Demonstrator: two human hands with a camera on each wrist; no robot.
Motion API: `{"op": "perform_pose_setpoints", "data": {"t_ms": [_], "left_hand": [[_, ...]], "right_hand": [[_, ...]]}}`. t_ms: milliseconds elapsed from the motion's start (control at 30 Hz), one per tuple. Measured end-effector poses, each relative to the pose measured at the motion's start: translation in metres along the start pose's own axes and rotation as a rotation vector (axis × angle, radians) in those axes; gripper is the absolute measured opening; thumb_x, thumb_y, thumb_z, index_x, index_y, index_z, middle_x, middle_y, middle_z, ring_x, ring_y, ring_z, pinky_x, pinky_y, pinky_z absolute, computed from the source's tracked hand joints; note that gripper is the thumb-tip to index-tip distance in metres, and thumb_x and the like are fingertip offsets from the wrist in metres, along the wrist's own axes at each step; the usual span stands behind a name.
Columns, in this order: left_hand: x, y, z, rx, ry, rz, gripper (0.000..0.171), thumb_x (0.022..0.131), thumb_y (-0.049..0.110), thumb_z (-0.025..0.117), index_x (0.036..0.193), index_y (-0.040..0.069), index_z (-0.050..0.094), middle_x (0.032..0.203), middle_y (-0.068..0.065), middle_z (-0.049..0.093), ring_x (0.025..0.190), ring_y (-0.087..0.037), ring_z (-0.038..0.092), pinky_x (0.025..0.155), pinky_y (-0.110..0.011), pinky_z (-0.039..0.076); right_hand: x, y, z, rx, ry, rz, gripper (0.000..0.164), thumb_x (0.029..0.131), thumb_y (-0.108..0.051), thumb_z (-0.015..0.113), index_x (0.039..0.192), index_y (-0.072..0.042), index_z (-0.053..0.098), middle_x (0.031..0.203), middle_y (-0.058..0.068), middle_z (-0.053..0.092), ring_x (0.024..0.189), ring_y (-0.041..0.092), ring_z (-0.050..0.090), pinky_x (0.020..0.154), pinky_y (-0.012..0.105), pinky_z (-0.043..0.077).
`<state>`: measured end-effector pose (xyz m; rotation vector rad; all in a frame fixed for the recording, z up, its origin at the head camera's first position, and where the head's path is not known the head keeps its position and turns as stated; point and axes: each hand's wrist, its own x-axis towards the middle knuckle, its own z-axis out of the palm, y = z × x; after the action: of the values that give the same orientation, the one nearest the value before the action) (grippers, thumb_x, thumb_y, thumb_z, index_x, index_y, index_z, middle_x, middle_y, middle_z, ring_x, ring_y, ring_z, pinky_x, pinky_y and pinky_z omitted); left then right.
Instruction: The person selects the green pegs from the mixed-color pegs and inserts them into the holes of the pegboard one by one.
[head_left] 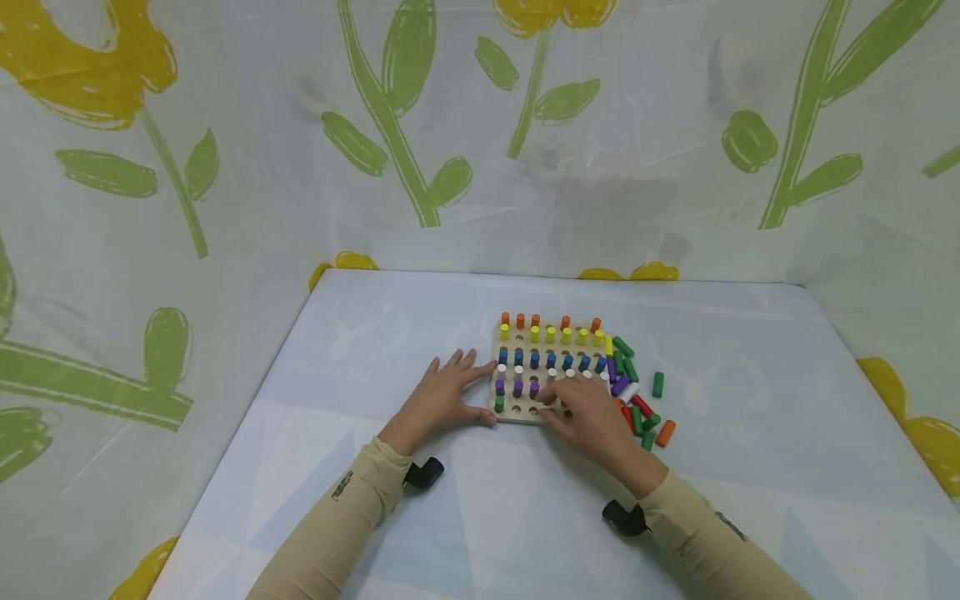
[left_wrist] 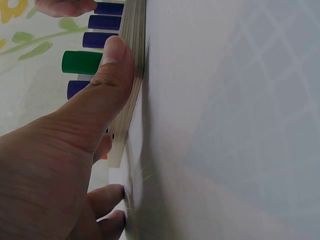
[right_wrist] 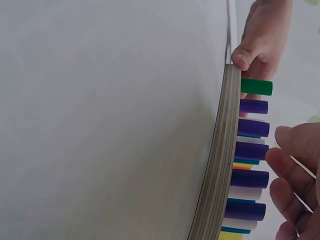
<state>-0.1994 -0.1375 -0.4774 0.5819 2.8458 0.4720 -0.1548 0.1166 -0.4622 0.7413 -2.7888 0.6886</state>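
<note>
A wooden pegboard (head_left: 513, 419) holds rows of coloured pegs: orange, yellow, blue, white and purple, plus one green peg (head_left: 499, 404) at its near left corner. My left hand (head_left: 442, 396) is spread at that corner, its thumb (left_wrist: 116, 52) resting against the board's front edge beside the green peg. Over the near rows hovers my right hand (head_left: 592, 417), fingers loosely bent, with no peg between them. One of its fingertips (right_wrist: 278, 159) is right at the top of a purple peg (right_wrist: 252, 150). In the head view this hand covers part of the purple row.
Loose pegs lie on the table to the right of the board, among them a green peg (head_left: 657, 384), an orange peg (head_left: 665, 432) and a red peg (head_left: 642, 406). Several touch or overlap. A flower-printed curtain (head_left: 637, 208) hangs behind the table (head_left: 420, 308).
</note>
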Motion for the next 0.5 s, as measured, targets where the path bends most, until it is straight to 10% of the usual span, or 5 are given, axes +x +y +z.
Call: {"op": "perform_pose_setpoints", "data": {"t_ms": [500], "left_hand": [[0.0023, -0.0018, 0.0038, 0.014, -0.016, -0.018, 0.098, 0.059, 0.075, 0.063, 0.144, 0.041, 0.028, 0.153, -0.005, 0.019, 0.142, -0.025, 0.008, 0.112, -0.054, 0.004]], "right_hand": [[-0.0072, 0.0066, -0.0047, -0.025, 0.008, 0.008, 0.017, 0.080, -0.025, 0.074, 0.095, -0.022, 0.067, 0.090, -0.013, 0.065, 0.086, 0.008, 0.055, 0.085, 0.034, 0.044]]}}
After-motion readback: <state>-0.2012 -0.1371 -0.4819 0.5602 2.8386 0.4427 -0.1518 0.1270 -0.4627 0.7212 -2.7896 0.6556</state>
